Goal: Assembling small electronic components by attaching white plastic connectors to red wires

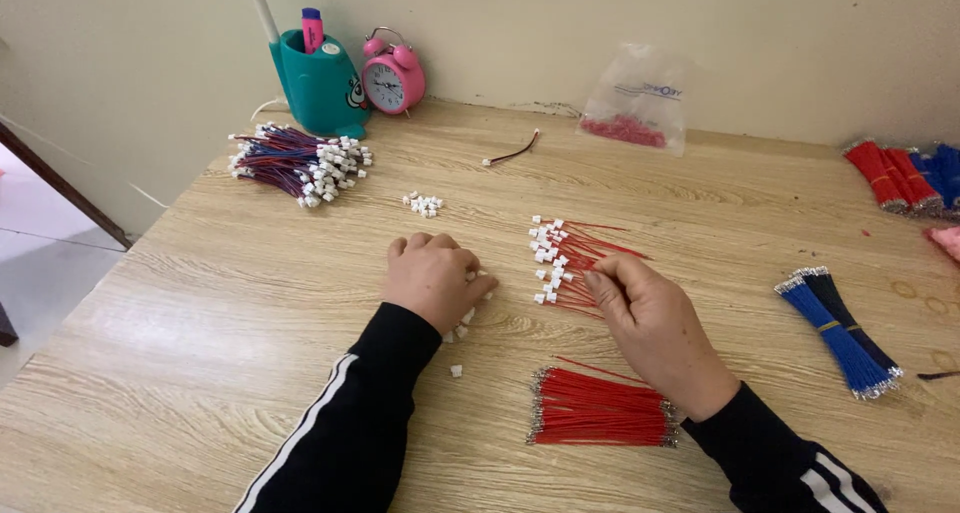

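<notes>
Centrally, the left hand (432,278) lies knuckles-up on the wooden worktop (200,303), its grip curled shut over a few small white connectors (462,323) that peek out beside and below it. Just right of centre, the right hand (655,328) pinches its grip onto thin red wires fitted with white connectors (560,263), which fan out between the two hands.

Below the right hand, at lower centre, lies a bundle of bare red wires (600,410). A little heap of loose white connectors (423,204) sits above the left hand. At the upper left lie a pile of finished red-and-blue leads (295,161), a teal pen holder (320,88) and a pink alarm clock (393,78). A clear bag of red pieces (635,103) leans at the wall, upper centre-right. A blue wire bundle (840,333) lies at the right, and more red and blue bundles (905,178) at the upper right edge.
</notes>
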